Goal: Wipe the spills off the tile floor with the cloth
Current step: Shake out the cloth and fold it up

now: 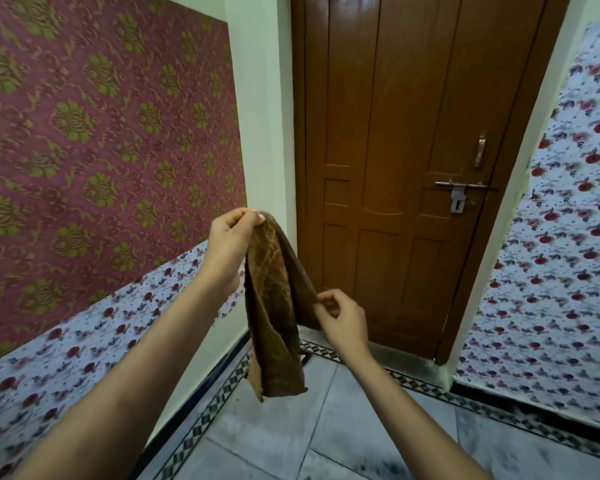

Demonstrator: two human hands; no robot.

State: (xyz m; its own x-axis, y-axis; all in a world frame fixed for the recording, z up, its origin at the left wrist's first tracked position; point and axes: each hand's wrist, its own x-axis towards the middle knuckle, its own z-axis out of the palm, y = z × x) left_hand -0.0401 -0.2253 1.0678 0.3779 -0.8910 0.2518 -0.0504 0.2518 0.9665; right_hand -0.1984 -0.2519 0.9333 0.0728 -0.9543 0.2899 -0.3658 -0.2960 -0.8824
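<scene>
A brown cloth [274, 306] hangs folded in the air in front of me, its lower end dangling above the grey tile floor [326, 427]. My left hand [232, 233] pinches the cloth's top fold between thumb and fingers. Lower down, my right hand [340, 317] pinches the cloth's right edge. Dark smudges show on the tiles near the bottom of the view [378, 462]; the picture is too blurred to tell whether they are spills.
A shut brown door [413, 150] with a bolt latch [461, 187] stands straight ahead. A red-and-green patterned wall [101, 116] and flowered sheeting [66, 358] lie to the left, more flowered sheeting [561, 271] to the right. A black-and-white border strip [201, 420] edges the floor.
</scene>
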